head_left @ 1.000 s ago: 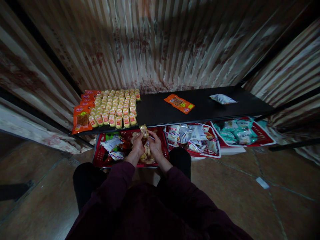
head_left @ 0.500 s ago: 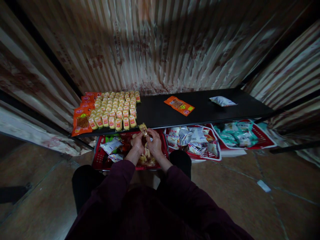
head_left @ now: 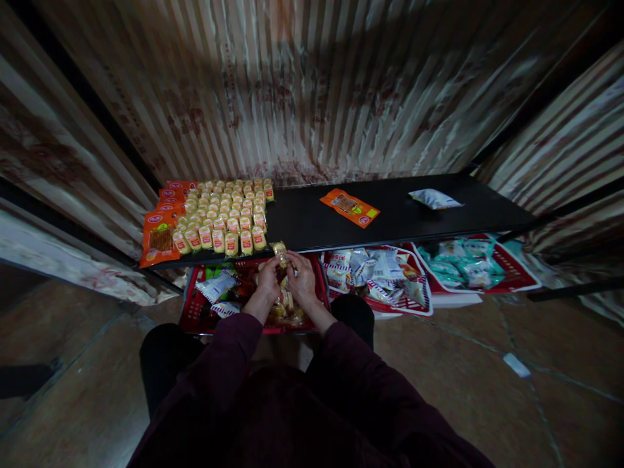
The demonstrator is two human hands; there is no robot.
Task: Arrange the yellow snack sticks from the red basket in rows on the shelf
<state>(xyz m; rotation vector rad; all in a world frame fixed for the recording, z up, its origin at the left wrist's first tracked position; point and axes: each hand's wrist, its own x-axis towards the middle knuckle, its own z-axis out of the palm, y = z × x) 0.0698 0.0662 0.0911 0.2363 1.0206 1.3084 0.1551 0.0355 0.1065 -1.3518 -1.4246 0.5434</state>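
Note:
Between my fingertips is a small yellow wrapped snack cake [head_left: 279, 250], just below the shelf's front edge. My left hand [head_left: 268, 281] is closed on its left side, and my right hand [head_left: 301, 278] pinches it from the right. Both hands are over a red basket [head_left: 319, 286] holding more yellow wrapped cakes [head_left: 288, 311] and some white packets [head_left: 218, 286]. Rows of similar wrapped cakes [head_left: 231, 244] cover the left part of the black shelf [head_left: 297, 221]. Beside them, at the far left, lie several orange snack bags [head_left: 160, 239].
A single orange bag [head_left: 350, 207] and a white packet [head_left: 435, 199] lie on the shelf further right. Under it stand a red basket of white packets [head_left: 385, 266] and another of green packets [head_left: 463, 261]. A striped curtain [head_left: 312, 97] hangs behind.
The wrapped cake stays in both hands, which have scarcely moved; its upper end has tilted slightly. The baskets and shelf goods stay as they were.

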